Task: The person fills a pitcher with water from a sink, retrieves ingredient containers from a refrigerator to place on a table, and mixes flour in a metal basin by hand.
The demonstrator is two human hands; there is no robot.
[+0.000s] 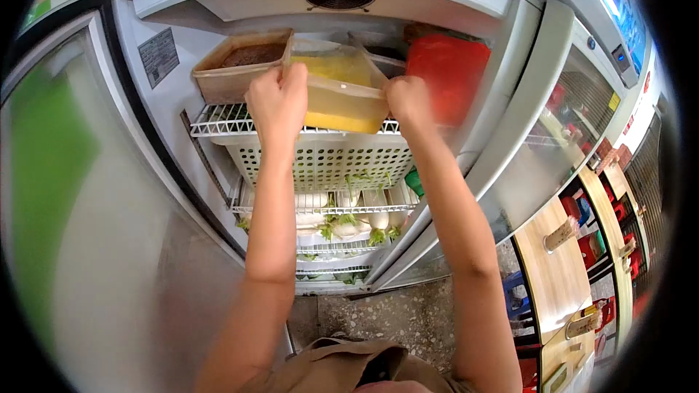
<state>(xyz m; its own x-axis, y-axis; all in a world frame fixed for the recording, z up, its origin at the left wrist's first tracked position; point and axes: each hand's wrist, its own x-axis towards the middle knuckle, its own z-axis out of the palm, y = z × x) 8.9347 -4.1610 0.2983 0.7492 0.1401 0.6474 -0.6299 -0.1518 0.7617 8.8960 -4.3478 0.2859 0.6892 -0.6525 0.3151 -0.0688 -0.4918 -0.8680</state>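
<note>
Both my hands grip a translucent plastic container [348, 107] with yellow contents, at the front of the fridge's top shelf [218, 125]. My left hand [278, 102] is closed on its left rim, my right hand [409, 103] on its right rim. To its left sits a similar container [240, 65] with brown contents. Behind it on the right is a container [382, 52] with dark contents, and beside that a red plastic bag [449, 76]. The fingertips are partly hidden behind the rim.
Below are a white perforated basket [328, 164] and a shelf of white radishes [346, 225] with green tops. An open fridge door [109, 196] stands on the left, a glass door [539, 153] on the right. Wooden tables [550, 269] with stools are at the far right.
</note>
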